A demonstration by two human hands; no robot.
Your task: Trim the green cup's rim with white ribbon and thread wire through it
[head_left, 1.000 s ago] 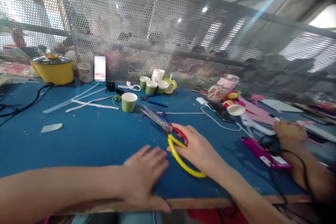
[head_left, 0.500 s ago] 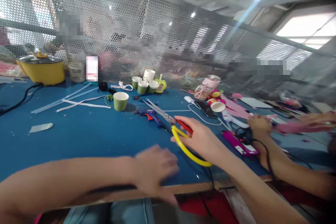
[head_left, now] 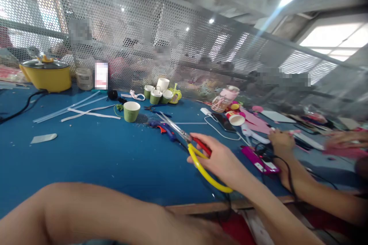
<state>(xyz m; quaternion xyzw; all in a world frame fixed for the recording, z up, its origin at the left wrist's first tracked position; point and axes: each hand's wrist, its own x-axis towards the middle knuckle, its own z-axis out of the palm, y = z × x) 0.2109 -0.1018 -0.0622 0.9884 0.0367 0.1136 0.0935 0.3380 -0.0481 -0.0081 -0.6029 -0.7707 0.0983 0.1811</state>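
My right hand (head_left: 225, 160) is closed around the handles of a pair of scissors (head_left: 184, 135), one loop yellow and one red. The closed blades point away to the left, low over the blue table (head_left: 100, 153), just above a blue glue gun (head_left: 162, 127). My left forearm (head_left: 94, 214) lies across the bottom of the view. My left hand has sunk below the table's front edge, and its fingers are hidden.
A green paper cup (head_left: 131, 111) stands behind the glue gun, with more cups (head_left: 159, 92) at the mesh wall. Clear sticks (head_left: 69, 107), a yellow pot (head_left: 46, 74), a phone (head_left: 222, 120) and a magenta device (head_left: 258, 160) lie around. A co-worker's hand (head_left: 280, 141) rests at the right.
My left hand slid off the tabletop and dropped below the front edge. My right hand keeps its hold on the scissors. The view swung to the right.
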